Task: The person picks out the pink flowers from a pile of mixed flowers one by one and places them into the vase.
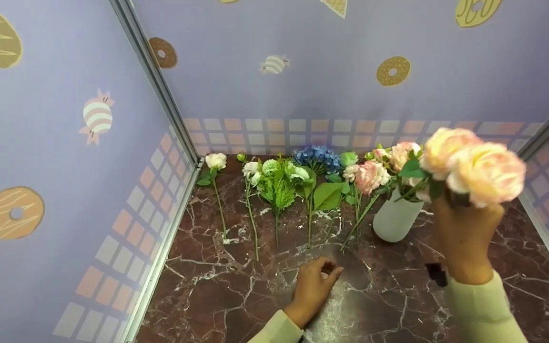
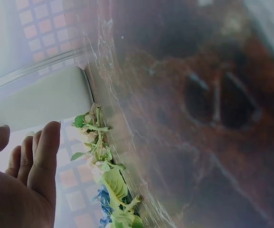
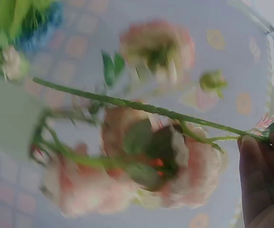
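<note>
My right hand (image 1: 467,233) is raised at the right and pinches a green stem (image 3: 141,108) bearing peach-pink roses (image 1: 486,169). In the right wrist view the stem's bare end points away from the fingers, across blurred pink blooms (image 3: 189,166). A white vase (image 1: 396,219) stands just left of this hand, with pink flowers (image 1: 401,155) in it. Its mouth is partly hidden by blooms and leaves. My left hand (image 1: 315,286) is low over the table front, its fingers loosely bent around nothing. The left wrist view shows that hand (image 2: 25,175) with the vase beyond it.
A row of flowers lies along the back of the dark marbled table (image 1: 217,300): a white rose (image 1: 216,162), white-and-green sprays (image 1: 277,183), a blue hydrangea (image 1: 317,158) and a pink bloom (image 1: 371,177). Patterned panels (image 1: 279,95) enclose the back and sides.
</note>
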Demonstrator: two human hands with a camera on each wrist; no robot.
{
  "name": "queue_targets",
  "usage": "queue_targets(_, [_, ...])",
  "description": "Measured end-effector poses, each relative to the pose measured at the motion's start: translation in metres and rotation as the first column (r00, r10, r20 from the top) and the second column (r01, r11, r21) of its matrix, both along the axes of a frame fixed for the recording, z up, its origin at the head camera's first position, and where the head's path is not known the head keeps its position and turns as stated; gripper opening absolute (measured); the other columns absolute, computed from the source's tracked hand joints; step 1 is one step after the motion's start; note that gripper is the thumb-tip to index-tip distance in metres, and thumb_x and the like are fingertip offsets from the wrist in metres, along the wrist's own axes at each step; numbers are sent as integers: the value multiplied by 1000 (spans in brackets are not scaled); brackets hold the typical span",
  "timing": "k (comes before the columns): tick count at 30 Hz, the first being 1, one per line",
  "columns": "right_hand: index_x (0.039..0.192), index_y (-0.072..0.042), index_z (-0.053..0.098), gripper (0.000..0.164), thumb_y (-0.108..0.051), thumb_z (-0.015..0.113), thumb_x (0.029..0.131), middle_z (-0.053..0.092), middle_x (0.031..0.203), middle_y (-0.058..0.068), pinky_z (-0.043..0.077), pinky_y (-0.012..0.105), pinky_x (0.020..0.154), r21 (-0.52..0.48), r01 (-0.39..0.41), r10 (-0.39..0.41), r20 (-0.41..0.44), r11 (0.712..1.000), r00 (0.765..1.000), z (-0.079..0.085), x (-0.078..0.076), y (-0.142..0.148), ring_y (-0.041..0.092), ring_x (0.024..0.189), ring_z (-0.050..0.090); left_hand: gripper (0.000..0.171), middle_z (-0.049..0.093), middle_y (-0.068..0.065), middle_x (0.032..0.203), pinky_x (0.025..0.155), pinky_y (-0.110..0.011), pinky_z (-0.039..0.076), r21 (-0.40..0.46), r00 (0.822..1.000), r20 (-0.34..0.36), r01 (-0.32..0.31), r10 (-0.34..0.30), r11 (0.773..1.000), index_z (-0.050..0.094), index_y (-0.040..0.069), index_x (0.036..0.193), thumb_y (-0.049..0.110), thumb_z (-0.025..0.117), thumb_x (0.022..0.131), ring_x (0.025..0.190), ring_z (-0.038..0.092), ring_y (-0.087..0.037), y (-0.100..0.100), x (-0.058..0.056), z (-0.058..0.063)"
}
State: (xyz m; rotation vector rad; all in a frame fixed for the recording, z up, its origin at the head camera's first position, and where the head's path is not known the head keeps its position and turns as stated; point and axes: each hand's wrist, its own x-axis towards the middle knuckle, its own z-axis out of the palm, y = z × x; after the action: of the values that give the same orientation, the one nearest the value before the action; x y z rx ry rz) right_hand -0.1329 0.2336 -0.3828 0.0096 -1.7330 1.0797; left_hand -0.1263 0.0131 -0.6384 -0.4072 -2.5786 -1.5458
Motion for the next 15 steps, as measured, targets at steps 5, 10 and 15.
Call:
queue_targets(5, [122,5,79,30,-1,83,93,87,109,1,56,11,104,6,83,-83,18,997,996,-15,-14,21,-16,104,71,14,86,-1,100,83,-28,67,-2,1000,14,5,-5,1000,82,10,109,22,85,104,88,80,-5,-2,1,-2])
queue_targets(10, [114,12,80,25,-1,78,93,83,98,30,44,7,84,201,169,-185,66,965,981,-23,-18,26,24,80,75,14,86,-1,102,83,-31,68,-4,1000,23,4,-4,1000,82,11,112,23,83,106,90,80,-6,-3,0,-1])
queue_targets(15, [102,9,82,12,2,76,94,77,77,29,39,31,61,327,188,-221,64,926,973,-36,-22,24,42,56,60,11,86,0,103,83,-27,67,-25,1000,25,7,-6,1000,82,13,111,23,82,106,90,81,-6,-4,0,-1])
